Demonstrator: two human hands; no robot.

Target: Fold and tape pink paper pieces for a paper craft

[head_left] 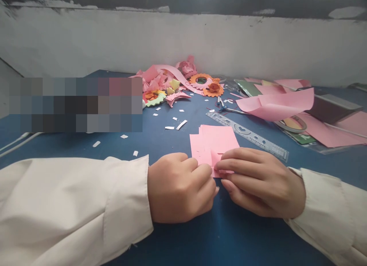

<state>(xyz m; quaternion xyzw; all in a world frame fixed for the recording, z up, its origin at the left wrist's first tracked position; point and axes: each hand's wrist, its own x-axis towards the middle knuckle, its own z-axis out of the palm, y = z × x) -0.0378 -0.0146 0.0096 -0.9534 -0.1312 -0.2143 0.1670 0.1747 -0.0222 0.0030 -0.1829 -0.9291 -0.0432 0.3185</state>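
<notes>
Pink paper (219,138) lies on the blue table in front of me, in overlapping pieces with a small raised fold near its front edge. My left hand (183,187) is closed at its lower left, knuckles up, with its fingertips curled under and mostly hidden at the paper's edge. From the other side my right hand (260,182) pinches the raised fold between its fingers and thumb. A clear plastic ruler (252,138) lies slantwise just beyond my right hand.
Pink paper scraps and orange paper flowers (213,89) are heaped at the back. Right of them lie pink sheets (275,103), a tape roll (292,124) and a dark box (332,107). White paper bits (181,124) are scattered left of centre. A blurred patch hides the left back.
</notes>
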